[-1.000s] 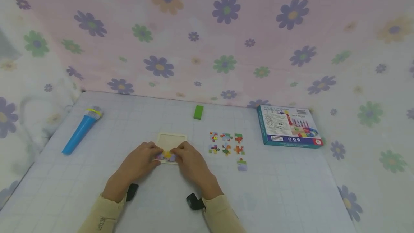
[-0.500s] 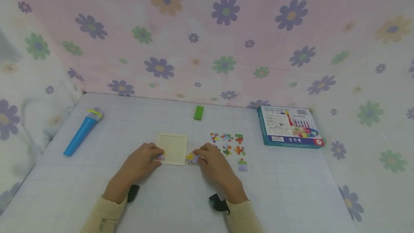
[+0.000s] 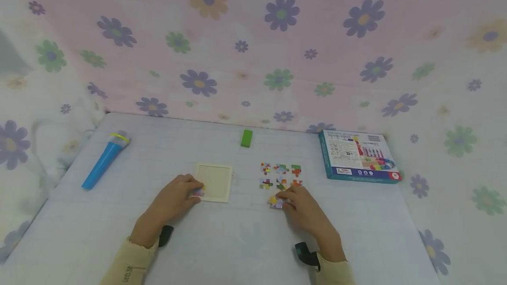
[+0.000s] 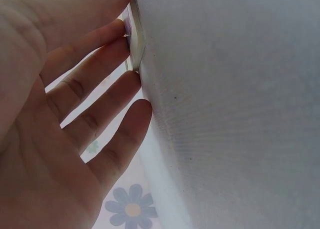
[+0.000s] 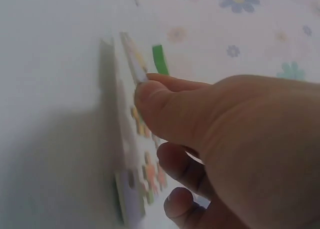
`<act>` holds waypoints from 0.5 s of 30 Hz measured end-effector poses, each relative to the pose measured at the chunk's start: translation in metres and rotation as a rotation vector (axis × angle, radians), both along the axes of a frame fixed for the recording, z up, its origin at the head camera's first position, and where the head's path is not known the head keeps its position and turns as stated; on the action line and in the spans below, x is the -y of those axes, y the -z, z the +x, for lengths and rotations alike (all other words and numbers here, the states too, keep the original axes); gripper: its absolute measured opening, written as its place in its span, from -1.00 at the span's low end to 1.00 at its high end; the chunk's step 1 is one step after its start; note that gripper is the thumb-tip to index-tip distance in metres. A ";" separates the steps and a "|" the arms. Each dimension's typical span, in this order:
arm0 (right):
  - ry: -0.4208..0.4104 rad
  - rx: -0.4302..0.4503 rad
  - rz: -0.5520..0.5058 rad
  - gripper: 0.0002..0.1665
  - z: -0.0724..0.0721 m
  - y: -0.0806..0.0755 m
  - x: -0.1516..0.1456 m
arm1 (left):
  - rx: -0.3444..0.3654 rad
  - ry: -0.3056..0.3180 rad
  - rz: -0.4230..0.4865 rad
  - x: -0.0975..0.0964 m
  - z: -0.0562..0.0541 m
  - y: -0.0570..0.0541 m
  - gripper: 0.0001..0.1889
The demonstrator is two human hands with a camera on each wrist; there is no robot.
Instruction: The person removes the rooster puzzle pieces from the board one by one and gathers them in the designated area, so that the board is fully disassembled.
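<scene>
At the left of the cream puzzle tray [image 3: 229, 184], my left hand [image 3: 174, 197] holds the near corner between thumb and fingers. A purplish puzzle piece [image 3: 199, 191] lies in that corner beside the fingertips, partly covered. My right hand [image 3: 310, 212] pinches a yellow-and-purple puzzle piece [image 3: 275, 202] by its right side, near the two rows of loose pieces. The right wrist view has this piece tilted above the table, at the thumb tip. Below the hand there, a purple-and-green puzzle piece [image 5: 131, 196] lies on the table; the head view hides it.
Several loose puzzle pieces [image 3: 281, 169] lie in rows right of the tray. A green block [image 3: 246, 138] stands behind them. A blue toy microphone [image 3: 104, 162] lies at left, and a teal-edged box [image 3: 358, 155] at back right. A flowered cloth [image 3: 253, 47] hangs behind the table.
My right hand has lifted the yellow-and-purple piece out of the tray and carried it right, to the loose pieces. My left hand stays at the tray's corner.
</scene>
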State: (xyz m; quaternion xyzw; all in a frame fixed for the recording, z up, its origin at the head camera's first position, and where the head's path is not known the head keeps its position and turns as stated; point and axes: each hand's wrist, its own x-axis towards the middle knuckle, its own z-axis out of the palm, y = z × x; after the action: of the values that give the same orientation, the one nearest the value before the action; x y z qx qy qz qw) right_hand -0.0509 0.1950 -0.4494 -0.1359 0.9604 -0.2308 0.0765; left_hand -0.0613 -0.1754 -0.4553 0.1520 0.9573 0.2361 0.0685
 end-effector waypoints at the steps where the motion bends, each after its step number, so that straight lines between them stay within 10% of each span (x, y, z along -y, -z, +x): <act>1: 0.012 0.016 0.003 -0.70 0.000 -0.001 -0.004 | 0.004 0.000 0.000 0.000 0.000 0.001 -0.60; 15: 0.031 0.058 -0.018 -0.69 0.000 -0.003 -0.012 | 0.008 -0.010 0.001 -0.001 0.001 -0.002 -0.60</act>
State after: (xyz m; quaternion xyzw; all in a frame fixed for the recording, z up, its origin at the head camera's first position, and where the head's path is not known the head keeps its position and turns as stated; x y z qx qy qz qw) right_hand -0.0513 0.2073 -0.4464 -0.1150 0.9577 -0.2442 0.0995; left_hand -0.0604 -0.1741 -0.4535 0.1461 0.9577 0.2375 0.0710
